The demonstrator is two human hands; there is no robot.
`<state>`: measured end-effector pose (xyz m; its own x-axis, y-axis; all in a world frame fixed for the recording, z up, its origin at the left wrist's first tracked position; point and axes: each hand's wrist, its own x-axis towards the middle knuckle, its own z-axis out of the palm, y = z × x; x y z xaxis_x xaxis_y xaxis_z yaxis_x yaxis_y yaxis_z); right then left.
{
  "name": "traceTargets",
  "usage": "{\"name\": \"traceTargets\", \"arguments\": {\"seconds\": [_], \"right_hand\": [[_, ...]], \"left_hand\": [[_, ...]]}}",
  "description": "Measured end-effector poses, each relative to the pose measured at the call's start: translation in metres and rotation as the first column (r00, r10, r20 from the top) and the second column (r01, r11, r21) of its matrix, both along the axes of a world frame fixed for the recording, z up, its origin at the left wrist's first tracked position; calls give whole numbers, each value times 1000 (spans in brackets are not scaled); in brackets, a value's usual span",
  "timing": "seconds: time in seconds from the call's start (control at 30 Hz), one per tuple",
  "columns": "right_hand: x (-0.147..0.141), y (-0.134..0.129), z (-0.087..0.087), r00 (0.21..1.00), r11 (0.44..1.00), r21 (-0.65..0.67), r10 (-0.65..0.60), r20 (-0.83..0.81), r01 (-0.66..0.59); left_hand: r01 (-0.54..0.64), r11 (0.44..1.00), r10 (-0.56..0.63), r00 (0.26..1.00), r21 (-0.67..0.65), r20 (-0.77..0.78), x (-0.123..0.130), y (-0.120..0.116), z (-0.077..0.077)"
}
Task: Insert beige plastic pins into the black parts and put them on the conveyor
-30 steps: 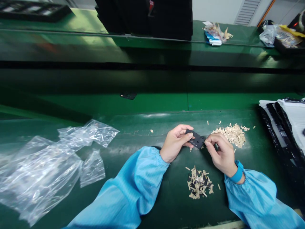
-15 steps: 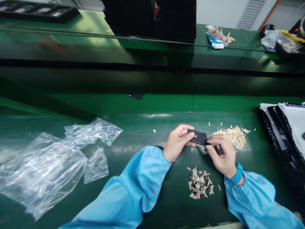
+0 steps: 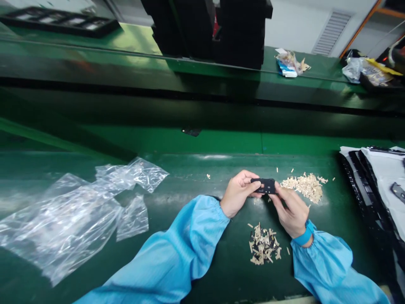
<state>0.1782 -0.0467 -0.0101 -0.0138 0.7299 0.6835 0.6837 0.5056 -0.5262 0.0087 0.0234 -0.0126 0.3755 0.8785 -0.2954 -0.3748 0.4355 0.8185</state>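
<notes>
A small flat black plastic part (image 3: pixel 267 186) with cut-outs is held up between my two hands over the green bench. My left hand (image 3: pixel 239 190) pinches its left end, thumb on top. At the right end, the thumb and fingers of my right hand (image 3: pixel 291 210) close on its edge; whether they also hold a tiny piece cannot be seen. Just beyond my right hand lies a heap of small beige pieces (image 3: pixel 308 186). Nearer to me sits a second pile of mixed beige and black strips (image 3: pixel 264 245).
Clear plastic bags (image 3: pixel 69 223) spread over the left of the bench (image 3: pixel 190 236). Black trays with white sheets (image 3: pixel 379 177) stack at the right. A raised green shelf behind carries tall black stacks (image 3: pixel 209 33), a bundle of scraps (image 3: pixel 291 63) and a compartment tray (image 3: pixel 60 21).
My right hand has come closer to the black plastic part and now grips its right edge. The part has turned more level. The whole view has shifted slightly.
</notes>
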Motion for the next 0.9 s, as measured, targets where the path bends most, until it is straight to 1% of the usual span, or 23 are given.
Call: {"name": "traceTargets", "arguments": {"seconds": [0.07, 0.2, 0.27, 0.53, 0.7, 0.9], "right_hand": [[1, 0, 1, 1000, 1000, -15, 0, -28, 0], [3, 2, 3, 996, 990, -140, -7, -88, -5], [4, 2, 4, 993, 983, -181, -13, -115, -8], [6, 1, 1, 988, 968, -248, 6, -152, -44], [10, 2, -1, 983, 934, -342, 42, -181, -103], [13, 8, 5, 962, 879, -423, 125, -242, -221]], "left_hand": [[3, 1000, -3, 1000, 9, 9, 0, 0, -1], [-6, 1000, 6, 1000, 20, 0, 0, 1, -3], [-8, 1000, 8, 1000, 24, -10, 0, 1, -3], [8, 999, -7, 1000, 47, -19, 0, 0, -1], [15, 998, -13, 999, 60, -44, 0, 0, 0], [34, 997, -31, 999, 75, -45, 0, 0, 3]]}}
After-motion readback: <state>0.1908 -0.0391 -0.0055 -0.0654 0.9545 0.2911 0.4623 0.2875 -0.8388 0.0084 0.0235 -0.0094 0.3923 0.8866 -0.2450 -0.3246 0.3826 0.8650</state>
